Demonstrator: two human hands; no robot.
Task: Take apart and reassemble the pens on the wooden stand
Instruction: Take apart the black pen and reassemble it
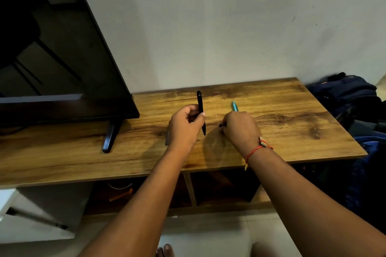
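Left fingers (195, 120) grip pen (199, 100), right (227, 124) pinch piece (220, 125)

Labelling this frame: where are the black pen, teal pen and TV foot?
black pen (199, 100), head view, upper barrel.
teal pen (234, 106), head view, exposed end.
TV foot (111, 135), head view, middle of leg.

worktop (282, 110): wood-grain, smooth, slight sheen
black pen (200, 102): dark plastic, kinda matt
teal pen (234, 106): plastic, bit glossy
TV screen (62, 48): glossy black, reflective
wall (208, 27): matt paint, scuffed
bags (346, 94): dark cloth
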